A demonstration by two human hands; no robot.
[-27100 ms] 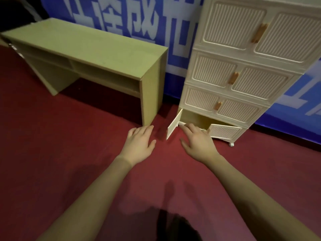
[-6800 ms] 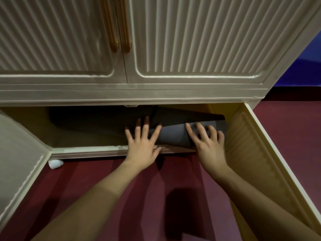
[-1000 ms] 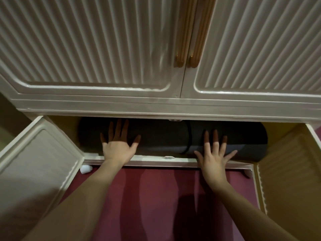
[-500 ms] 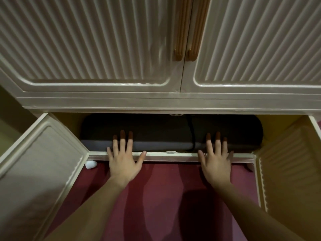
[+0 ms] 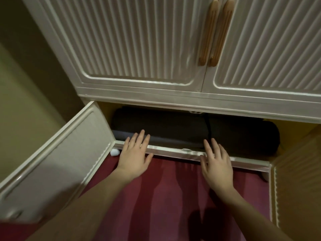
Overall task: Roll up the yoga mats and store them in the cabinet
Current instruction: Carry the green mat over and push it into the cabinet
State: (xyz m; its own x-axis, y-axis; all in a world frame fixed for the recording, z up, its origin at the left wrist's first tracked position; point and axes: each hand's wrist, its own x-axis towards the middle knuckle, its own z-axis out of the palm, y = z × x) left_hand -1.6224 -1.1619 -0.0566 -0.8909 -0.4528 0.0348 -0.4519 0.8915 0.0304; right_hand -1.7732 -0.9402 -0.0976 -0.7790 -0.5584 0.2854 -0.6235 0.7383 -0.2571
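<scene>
Both hands are reaching forward, palms down, fingers straight and a little spread, gripping nothing. The left hand (image 5: 134,156) is lying over the sill (image 5: 175,151) of the cabinet (image 5: 139,49), its fingertips (image 5: 141,134) reaching past the sill toward the mat (image 5: 165,126); whether they are touching the mat or hovering just above it cannot be told. The right hand (image 5: 217,164) is sitting over the same sill further right, fingers pointing into the opening, and contact there is just as unclear.

The mat is lying rolled up inside the bottom compartment, running lengthwise from near the left wall to near the right. It is showing as a dark grey roll with a black strap (image 5: 206,129) round it near the middle. Its top is being hidden by the closed upper doors' frame, and the compartment's depths are sitting in shadow, so the back of the roll is hard to make out. A paler strip is showing along its lower left edge.

The left door (image 5: 57,160) and right door (image 5: 298,171) are standing swung open; the right one is being cut off by the frame edge. A white foot (image 5: 115,152) is showing under the cabinet's left corner. Two wooden handles (image 5: 216,32) are hanging on the upper doors. Red carpet (image 5: 173,197) is lying under the forearms.
</scene>
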